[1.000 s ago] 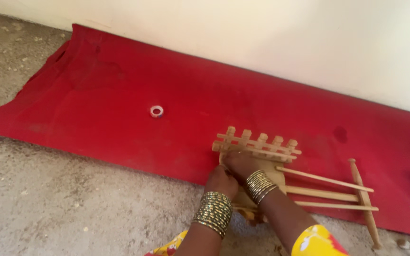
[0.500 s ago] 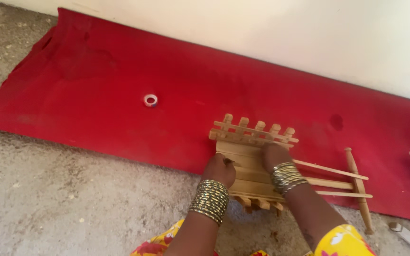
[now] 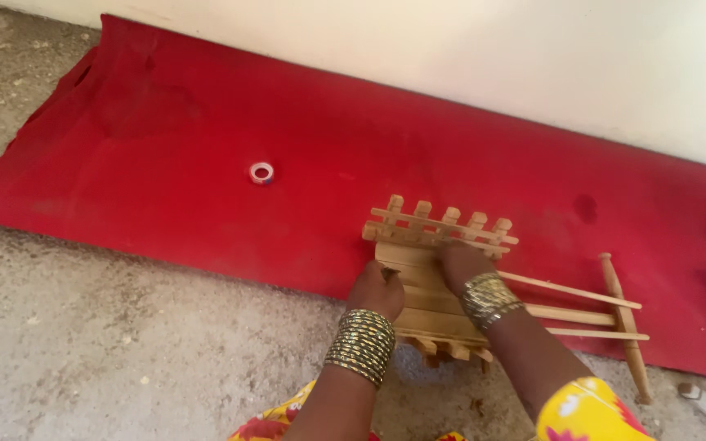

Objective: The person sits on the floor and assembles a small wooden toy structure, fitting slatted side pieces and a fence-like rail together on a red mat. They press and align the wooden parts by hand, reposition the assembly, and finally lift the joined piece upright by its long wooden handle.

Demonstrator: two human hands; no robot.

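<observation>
While the left hand (image 3: 379, 287) grips its edge, the right hand (image 3: 461, 265) lies flat on a slatted wooden panel (image 3: 428, 282) — smooth, pale.

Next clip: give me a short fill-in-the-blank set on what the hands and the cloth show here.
1. Both hands rest on a small ____ panel of slats.
2. The panel lies at the edge of a ____ cloth.
3. The roll of tape lies ____ from the left hand and right hand.

Missing words: wooden; red; apart

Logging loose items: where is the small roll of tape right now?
In the head view, the roll of tape lies alone on the red cloth, up and left of the wooden stick model under both hands.
</observation>
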